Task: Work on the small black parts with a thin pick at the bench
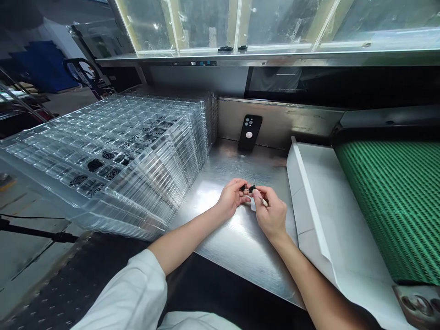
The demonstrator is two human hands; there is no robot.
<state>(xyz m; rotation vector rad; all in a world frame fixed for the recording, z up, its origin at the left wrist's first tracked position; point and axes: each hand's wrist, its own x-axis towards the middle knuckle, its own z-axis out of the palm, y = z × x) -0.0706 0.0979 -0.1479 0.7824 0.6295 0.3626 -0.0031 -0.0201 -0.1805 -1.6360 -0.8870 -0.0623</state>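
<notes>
Over the steel worktop (pixel 237 238) my two hands meet close together. My left hand (pixel 232 198) pinches a tiny black part (pixel 243 187) between thumb and fingertips. My right hand (pixel 271 211) is closed too, pinching a small black round part (pixel 252 188) at its fingertips, with a thin pale stick-like tool (pixel 264 201) lying along its fingers. The two small parts almost touch.
A tall stack of clear plastic trays (pixel 113 156), some pockets holding black round parts, fills the left. A black phone (pixel 250 132) leans against the steel back wall. A white chute (pixel 319 206) and a green conveyor belt (pixel 395 201) lie to the right.
</notes>
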